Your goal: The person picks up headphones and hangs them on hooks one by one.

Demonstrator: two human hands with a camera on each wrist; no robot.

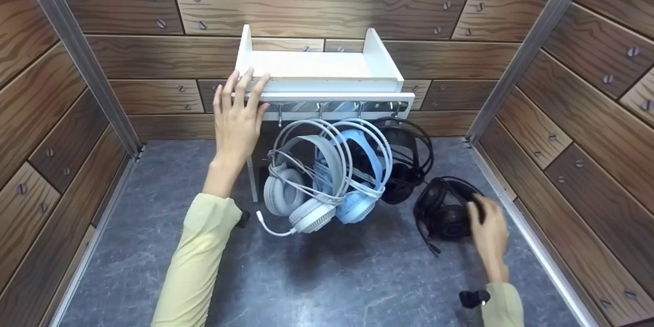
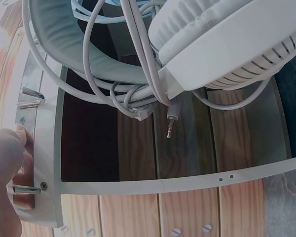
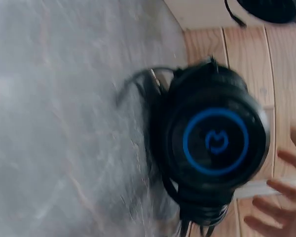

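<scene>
My left hand (image 1: pixel 237 125) rests on the left front of a white rack (image 1: pixel 327 84), fingers extended over its upper edge and thumb by the hook rail. A white headset (image 1: pixel 314 214) with a microphone boom, a light blue headset (image 1: pixel 357 207) and a black headset (image 1: pixel 398 191) hang from the rail. In the left wrist view, the white headset's bundled cable ends in a plug (image 2: pixel 169 128). My right hand (image 1: pixel 490 227) is at the right side of another black headset (image 1: pixel 452 219) on the floor. The right wrist view shows spread fingers (image 3: pixel 274 212) beside its blue-ringed earcup (image 3: pixel 215 140).
Metal hooks (image 1: pixel 359 110) line the rack's front rail, and an upper shelf (image 1: pixel 311 64) has raised side panels. A dark grey marbled floor (image 1: pixel 383 271) lies below. Wood-patterned walls (image 1: pixel 577 153) and metal corner strips (image 1: pixel 531 250) enclose the space.
</scene>
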